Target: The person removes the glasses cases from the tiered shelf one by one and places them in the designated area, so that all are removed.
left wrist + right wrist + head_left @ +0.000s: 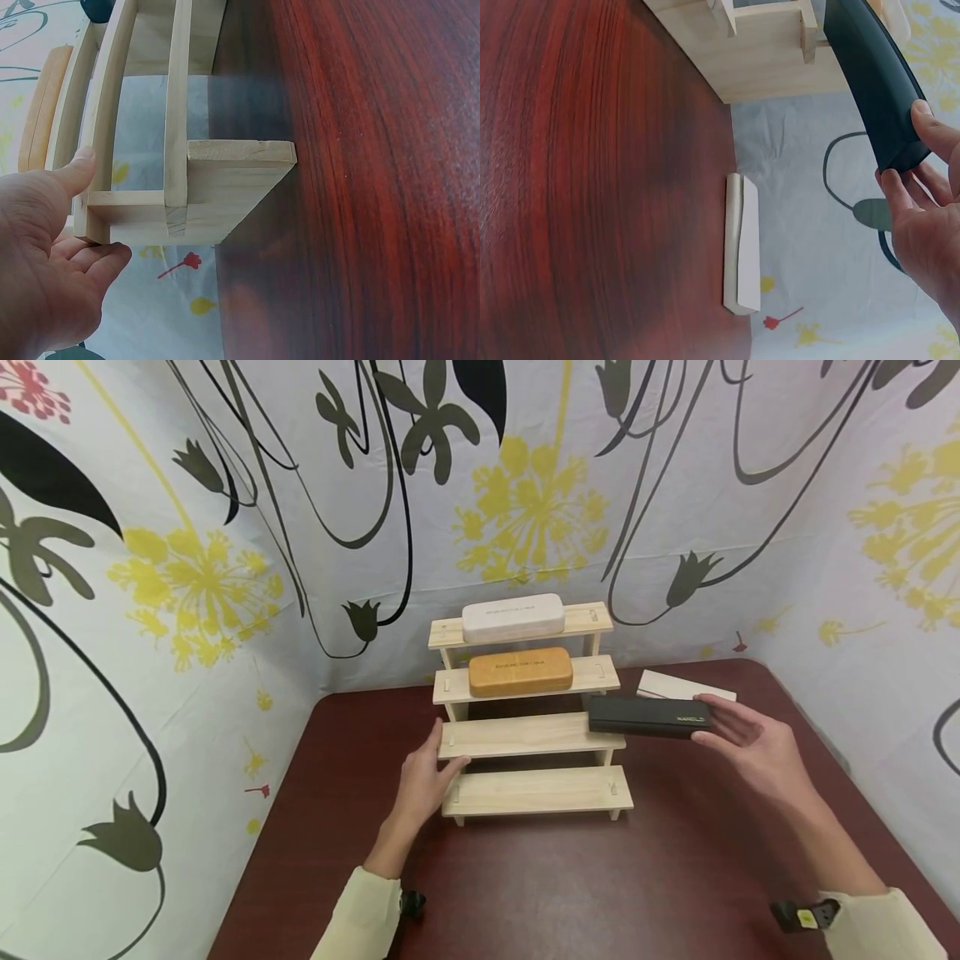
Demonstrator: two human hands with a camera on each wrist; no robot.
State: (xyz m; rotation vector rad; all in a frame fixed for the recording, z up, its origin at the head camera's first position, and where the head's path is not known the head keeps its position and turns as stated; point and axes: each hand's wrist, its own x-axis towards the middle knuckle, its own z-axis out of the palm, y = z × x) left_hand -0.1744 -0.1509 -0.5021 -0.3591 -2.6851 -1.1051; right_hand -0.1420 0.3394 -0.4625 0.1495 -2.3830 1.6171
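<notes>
My right hand (757, 743) pinches the right end of a long black glasses case (648, 716) with gold lettering, thumb on one side and fingertips on the other. In the head view its left end overlaps the right end of the second step from the bottom of a four-step wooden display stand (525, 737). My left hand (420, 777) grips the left end of that same step between thumb and fingers; the left wrist view shows the left hand (60, 255) around the board's end. An orange case (521, 672) and a white case (513, 617) lie on the upper two steps.
A flat white object (686, 685) lies on the dark red table (555, 885) at the back right, near the black case. Flower-patterned cloth (450, 527) hangs behind the stand and along both sides of the table.
</notes>
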